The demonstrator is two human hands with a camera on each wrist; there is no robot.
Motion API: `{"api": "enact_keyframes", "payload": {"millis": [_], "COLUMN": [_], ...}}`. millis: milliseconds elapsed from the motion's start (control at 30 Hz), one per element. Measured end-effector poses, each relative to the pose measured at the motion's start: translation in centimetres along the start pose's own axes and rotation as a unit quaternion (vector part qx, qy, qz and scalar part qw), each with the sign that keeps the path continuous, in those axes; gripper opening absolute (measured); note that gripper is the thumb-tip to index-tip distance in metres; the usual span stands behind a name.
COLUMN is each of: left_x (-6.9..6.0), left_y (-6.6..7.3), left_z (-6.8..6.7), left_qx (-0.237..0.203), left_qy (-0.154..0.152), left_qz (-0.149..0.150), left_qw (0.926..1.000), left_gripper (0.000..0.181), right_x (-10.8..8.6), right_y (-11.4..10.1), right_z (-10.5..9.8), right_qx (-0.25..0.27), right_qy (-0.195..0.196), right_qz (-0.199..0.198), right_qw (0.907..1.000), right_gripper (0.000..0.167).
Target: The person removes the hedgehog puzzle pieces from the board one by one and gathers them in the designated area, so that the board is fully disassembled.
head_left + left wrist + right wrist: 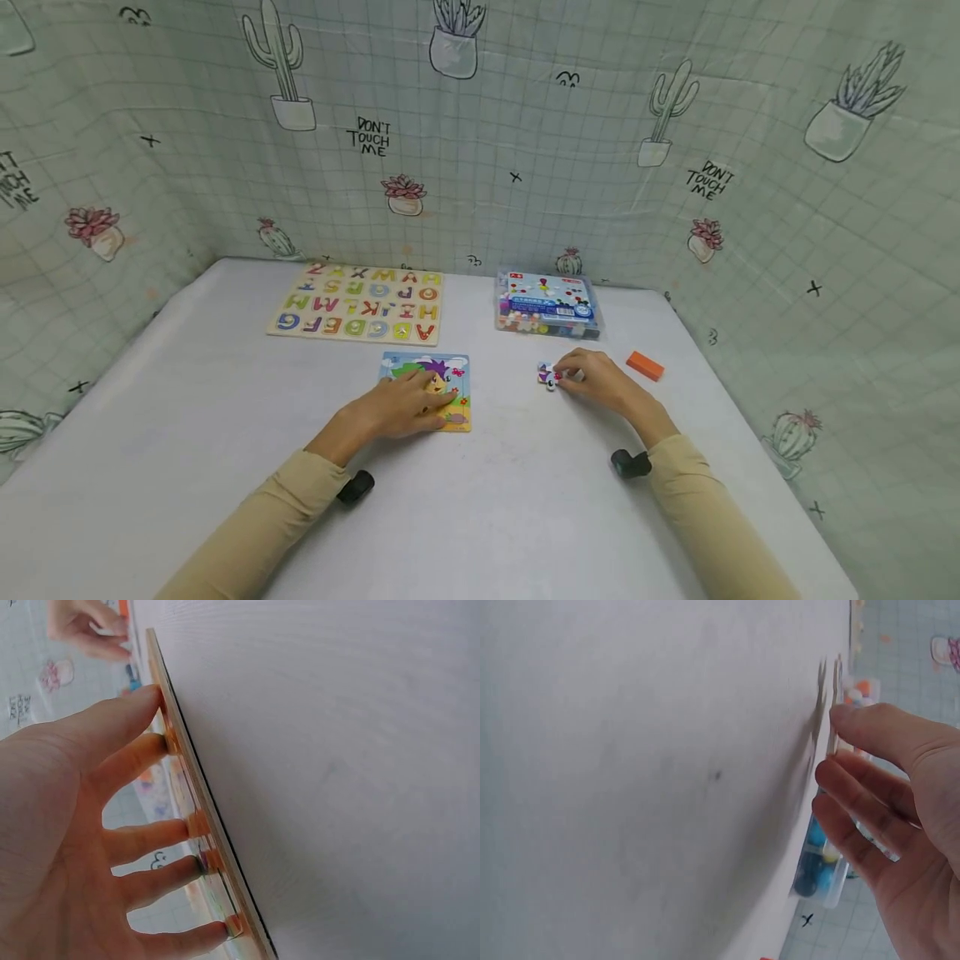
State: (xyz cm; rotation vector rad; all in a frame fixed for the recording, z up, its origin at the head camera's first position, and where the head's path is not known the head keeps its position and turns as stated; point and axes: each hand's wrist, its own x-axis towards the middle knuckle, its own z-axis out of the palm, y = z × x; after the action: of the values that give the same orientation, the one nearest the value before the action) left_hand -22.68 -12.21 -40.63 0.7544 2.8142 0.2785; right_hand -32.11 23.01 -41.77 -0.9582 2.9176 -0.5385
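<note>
A square picture puzzle (463,417) with a colourful cartoon hedgehog lies at the middle of the table. The left hand (402,406) rests on it with spread fingers; in the left wrist view the fingertips of the left hand (97,817) touch the top of the thin board (206,787). To the right of the puzzle, the right hand (600,381) pinches a small puzzle piece (547,377) with purple and white on it. In the right wrist view the thumb and fingers of the right hand (900,795) hold the piece (836,697) edge-on, slightly above the table.
Behind the puzzle lies a wooden alphabet board (356,306). A clear box (548,306) of coloured parts with a blue label stands at the back. An orange block (645,366) lies to the right of the right hand. Patterned cloth (480,150) hangs behind the table.
</note>
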Motion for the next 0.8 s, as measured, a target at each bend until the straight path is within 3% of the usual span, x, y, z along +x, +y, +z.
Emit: {"api": "enact_keyframes", "payload": {"millis": [433,800], "left_x": [0.2,-0.3], "left_y": [-0.2,0.1], "left_z": [-0.1,-0.4], "left_qx": [0.02,0.005], "left_qy": [0.023,0.023], "left_qz": [0.025,0.025], "left_qw": [0.9992,0.9994], "left_gripper": [0.043,0.041], "right_x": [-1.1,-1.2], "right_y": [1.4,1.8], "right_z": [-0.9,-0.7], "right_qx": [-0.011,0.001], "right_qy": [-0.005,-0.009], "right_qz": [0.034,0.016], "right_qw": [0.9994,0.9998], "right_gripper": [0.024,0.023]}}
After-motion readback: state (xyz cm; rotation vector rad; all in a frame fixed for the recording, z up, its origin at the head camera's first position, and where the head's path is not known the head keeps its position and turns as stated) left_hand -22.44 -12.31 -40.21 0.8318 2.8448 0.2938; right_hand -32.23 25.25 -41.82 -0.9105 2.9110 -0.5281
